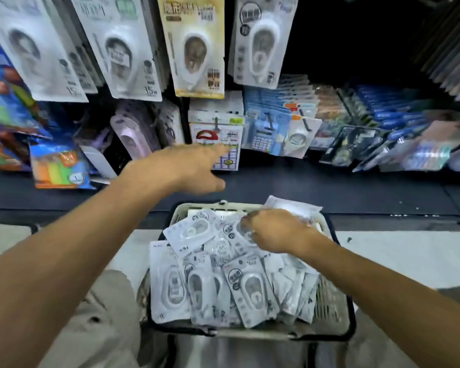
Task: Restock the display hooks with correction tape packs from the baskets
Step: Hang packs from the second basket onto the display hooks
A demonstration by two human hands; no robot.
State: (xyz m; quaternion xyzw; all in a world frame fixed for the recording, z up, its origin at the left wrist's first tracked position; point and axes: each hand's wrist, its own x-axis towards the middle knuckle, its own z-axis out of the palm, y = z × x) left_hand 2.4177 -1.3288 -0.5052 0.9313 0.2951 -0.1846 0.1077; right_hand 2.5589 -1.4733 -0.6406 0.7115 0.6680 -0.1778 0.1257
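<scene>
Reaching L hand (186, 168), fingers relaxed, twd display hooks (217, 123) | R hand (274, 231) pinching correction tape pack (290, 208) fm basket (337, 296) to hang

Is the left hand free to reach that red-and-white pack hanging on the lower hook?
Probably yes: the left hand is empty, already extended beside the red-and-white pack, with nothing between them.

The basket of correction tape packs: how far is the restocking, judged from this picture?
Done: several packs already hang on the upper hooks. In hand: the right hand reaches into the basket among the loose packs; whether it grips one is unclear. The left hand stretches toward the display, holding nothing. Left: the basket looks nearly full, so most work remains.
</scene>
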